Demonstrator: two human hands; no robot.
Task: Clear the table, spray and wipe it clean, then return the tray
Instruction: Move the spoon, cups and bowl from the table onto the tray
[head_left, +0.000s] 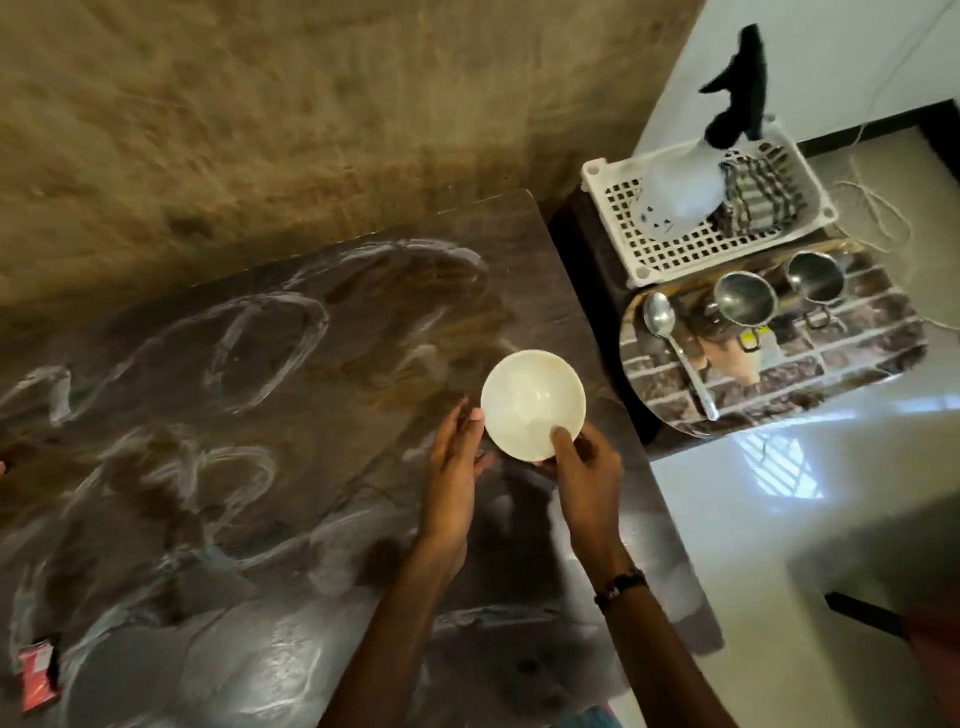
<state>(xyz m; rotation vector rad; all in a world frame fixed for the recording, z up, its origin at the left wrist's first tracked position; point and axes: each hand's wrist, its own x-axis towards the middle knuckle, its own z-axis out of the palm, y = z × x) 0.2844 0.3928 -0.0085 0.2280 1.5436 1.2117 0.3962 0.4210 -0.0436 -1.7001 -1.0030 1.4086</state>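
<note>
Near the smeared table's (249, 415) right edge, we grip the white bowl (532, 402) with our right hand (584, 462), thumb over its rim, our left hand (454, 457) open against its side, while the tray (852, 343) carrying two steel cups and a spoon (675, 348) sits beside the table.

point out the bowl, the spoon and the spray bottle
bowl (532, 402): head view, inside of the basin
spoon (658, 313): head view, on its scoop
spray bottle (680, 189): head view, clear body

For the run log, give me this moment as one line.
phase: clearing table | right hand: holding bowl | left hand: open beside bowl | tray: spoon, two cups | table: smeared
</note>
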